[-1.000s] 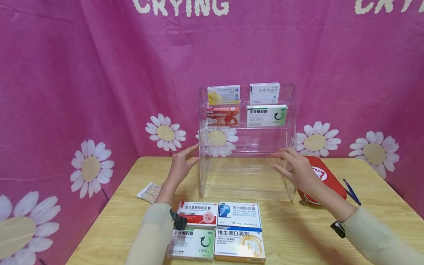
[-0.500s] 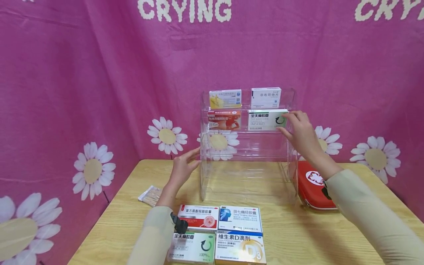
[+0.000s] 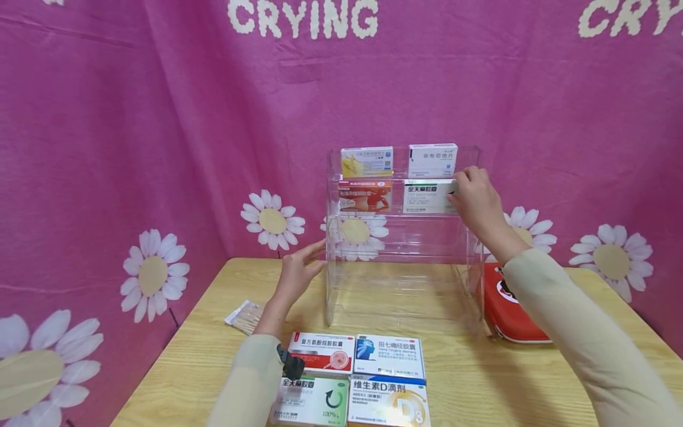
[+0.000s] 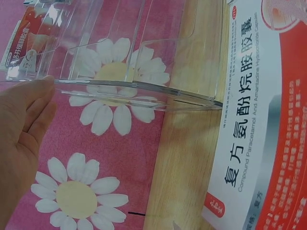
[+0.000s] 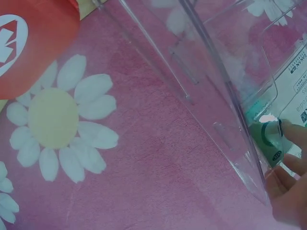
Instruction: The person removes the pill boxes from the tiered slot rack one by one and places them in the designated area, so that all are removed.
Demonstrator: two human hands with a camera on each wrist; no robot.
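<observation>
Pink daisy backdrop; my left hand [image 3: 296,273] spread steadying the rack [image 3: 400,237], right hand [image 3: 475,198] pinching the green box [image 3: 429,196] at 2 o'clock; next I lift it clear

Printed words on the backdrop and the boxes
"CRYING" runs in white across the pink curtain [image 3: 160,118] above the clear rack [image 3: 400,237]; in front of the rack, a red-and-white box [image 4: 268,124] reads "Compound Paracetamol And Amantadine Hydrochloride Capsules", a green box [image 3: 312,400] shows "100%", and an orange box [image 3: 388,403] says "D3"
</observation>
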